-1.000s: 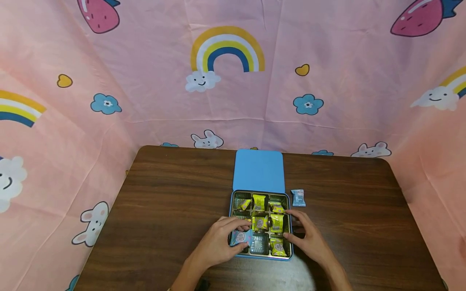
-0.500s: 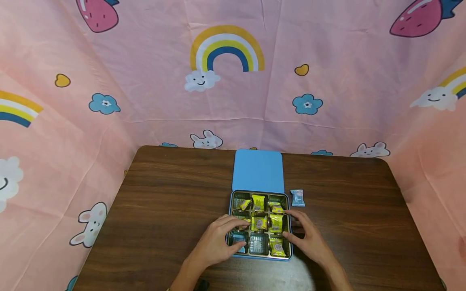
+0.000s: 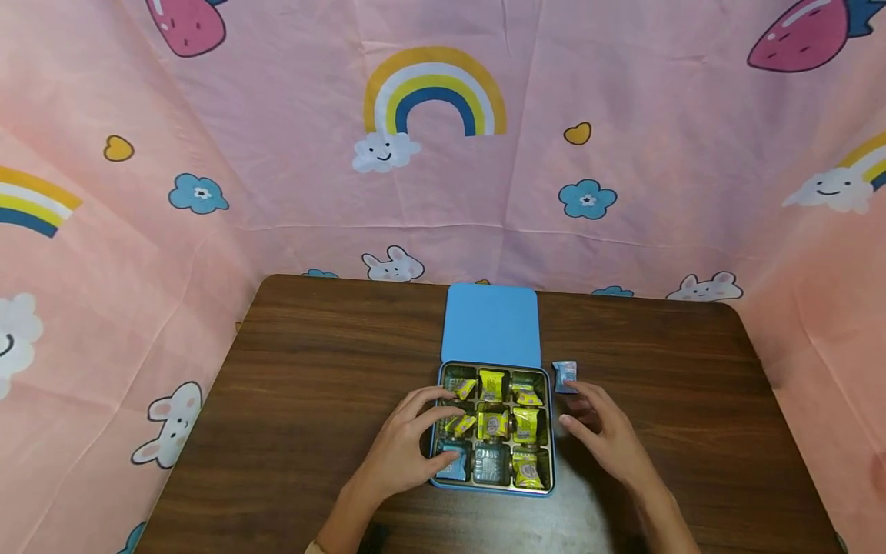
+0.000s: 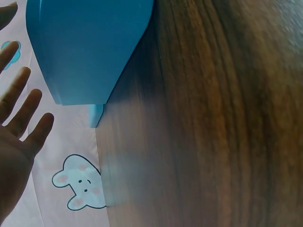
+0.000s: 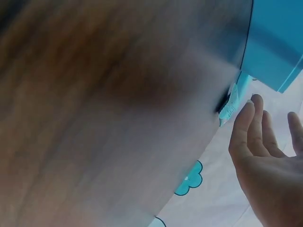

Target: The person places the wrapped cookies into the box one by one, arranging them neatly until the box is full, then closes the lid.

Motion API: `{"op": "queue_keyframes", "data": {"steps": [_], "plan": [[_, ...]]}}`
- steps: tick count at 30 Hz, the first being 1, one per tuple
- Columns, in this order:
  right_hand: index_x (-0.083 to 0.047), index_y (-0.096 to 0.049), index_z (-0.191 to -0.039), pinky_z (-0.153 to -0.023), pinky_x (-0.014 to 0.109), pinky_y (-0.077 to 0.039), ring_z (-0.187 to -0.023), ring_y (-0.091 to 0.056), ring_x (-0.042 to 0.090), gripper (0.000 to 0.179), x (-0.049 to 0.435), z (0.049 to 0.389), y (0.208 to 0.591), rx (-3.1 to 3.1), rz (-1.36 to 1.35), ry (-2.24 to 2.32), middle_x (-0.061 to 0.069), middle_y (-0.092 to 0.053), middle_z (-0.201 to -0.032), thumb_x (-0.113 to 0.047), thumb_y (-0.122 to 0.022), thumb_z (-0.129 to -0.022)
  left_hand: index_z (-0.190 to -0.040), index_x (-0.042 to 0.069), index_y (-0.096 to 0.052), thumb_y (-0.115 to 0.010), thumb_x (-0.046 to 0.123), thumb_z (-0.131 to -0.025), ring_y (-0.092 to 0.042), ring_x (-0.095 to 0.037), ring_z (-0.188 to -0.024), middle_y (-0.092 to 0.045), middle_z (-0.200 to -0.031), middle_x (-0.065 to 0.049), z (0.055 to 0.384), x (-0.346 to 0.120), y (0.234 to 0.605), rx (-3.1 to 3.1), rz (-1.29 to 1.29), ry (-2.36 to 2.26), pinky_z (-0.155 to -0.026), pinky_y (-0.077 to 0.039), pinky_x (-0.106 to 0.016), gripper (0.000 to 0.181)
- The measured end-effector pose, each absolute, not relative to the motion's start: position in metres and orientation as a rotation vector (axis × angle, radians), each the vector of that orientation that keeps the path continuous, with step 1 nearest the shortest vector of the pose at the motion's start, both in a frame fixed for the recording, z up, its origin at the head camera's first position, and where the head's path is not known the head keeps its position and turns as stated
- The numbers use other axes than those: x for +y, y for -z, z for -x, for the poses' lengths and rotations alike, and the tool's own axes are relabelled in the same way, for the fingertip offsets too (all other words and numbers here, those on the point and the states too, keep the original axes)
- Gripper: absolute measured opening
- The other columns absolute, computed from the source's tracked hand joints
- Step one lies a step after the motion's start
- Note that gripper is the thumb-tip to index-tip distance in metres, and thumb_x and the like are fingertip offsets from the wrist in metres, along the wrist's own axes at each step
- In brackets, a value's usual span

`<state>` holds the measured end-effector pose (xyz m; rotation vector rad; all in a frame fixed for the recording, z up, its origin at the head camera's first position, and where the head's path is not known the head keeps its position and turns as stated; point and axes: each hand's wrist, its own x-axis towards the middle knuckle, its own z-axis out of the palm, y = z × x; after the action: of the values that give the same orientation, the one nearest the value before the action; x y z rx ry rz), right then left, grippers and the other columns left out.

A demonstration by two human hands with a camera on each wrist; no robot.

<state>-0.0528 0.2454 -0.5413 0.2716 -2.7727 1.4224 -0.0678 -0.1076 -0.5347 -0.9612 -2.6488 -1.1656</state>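
Observation:
A blue tin (image 3: 552, 454) with a divided inner tray sits near the table's front edge, its lid (image 3: 491, 326) folded back. Yellow wrapped candies (image 3: 492, 424) lie in several compartments; a blue wrapped candy (image 3: 451, 467) lies in the front left one. My left hand (image 3: 401, 446) is over the tin's left side, fingers spread, thumb overlapping that blue candy. Another blue wrapped candy (image 3: 564, 372) rests on the table right of the tin. My right hand (image 3: 616, 442) has its fingertips right at this candy, fingers apart. In the right wrist view the fingers are unbent near the candy (image 5: 230, 106).
The dark wooden table (image 3: 332, 346) extends to both sides of the tin. A pink printed cloth (image 3: 298, 154) hangs behind and beside it. A small dark object (image 3: 374, 537) shows at the front edge by my left forearm.
The blue candy from my left hand now lies in the front left compartment, and that hand's fingers have spread. My right hand has left the tin's right rim for the blue candy on the table.

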Motion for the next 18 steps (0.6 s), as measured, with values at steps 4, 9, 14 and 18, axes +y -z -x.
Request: {"op": "queue_keyframes", "data": {"steps": [4,9,14,18], "plan": [[-0.014,-0.051,-0.145,-0.084,0.049,-0.056,-0.105,-0.063,0.026,0.057,0.248,0.056,0.541,-2.822,-0.256,-1.385,0.007,-0.052,-0.138,-0.025,-0.072,-0.093,-0.128,0.025,-0.066,-0.090,0.027,-0.073,-0.041,-0.018,-0.135,-0.049,-0.143,0.000,0.066,-0.109,0.536,-2.659,0.949,1.177,-0.101,-0.045,-0.052,0.060],[-0.014,-0.050,-0.146,-0.086,0.051,-0.055,-0.109,-0.063,0.027,0.060,0.250,0.062,0.541,-2.868,-0.260,-1.367,0.007,-0.050,-0.141,-0.030,-0.072,-0.093,-0.130,0.029,-0.064,-0.091,0.032,-0.071,-0.037,-0.029,-0.140,-0.047,-0.146,-0.002,0.065,-0.112,0.540,-2.684,0.929,1.138,-0.103,-0.042,-0.059,0.065],[-0.013,-0.048,-0.146,-0.087,0.051,-0.055,-0.109,-0.063,0.030,0.063,0.254,0.070,0.541,-2.885,-0.288,-1.358,0.008,-0.048,-0.142,-0.031,-0.074,-0.092,-0.138,0.029,-0.058,-0.090,0.040,-0.072,-0.032,-0.032,-0.144,-0.042,-0.152,-0.003,0.061,-0.113,0.543,-2.760,0.906,1.116,-0.102,-0.041,-0.062,0.073],[-0.013,-0.048,-0.147,-0.087,0.051,-0.055,-0.109,-0.062,0.030,0.065,0.258,0.078,0.542,-2.891,-0.297,-1.331,0.008,-0.047,-0.142,-0.030,-0.075,-0.091,-0.150,0.027,-0.044,-0.088,0.044,-0.074,-0.032,-0.028,-0.144,-0.035,-0.156,-0.003,0.058,-0.113,0.544,-2.823,0.862,1.125,-0.098,-0.045,-0.060,0.090]]}}
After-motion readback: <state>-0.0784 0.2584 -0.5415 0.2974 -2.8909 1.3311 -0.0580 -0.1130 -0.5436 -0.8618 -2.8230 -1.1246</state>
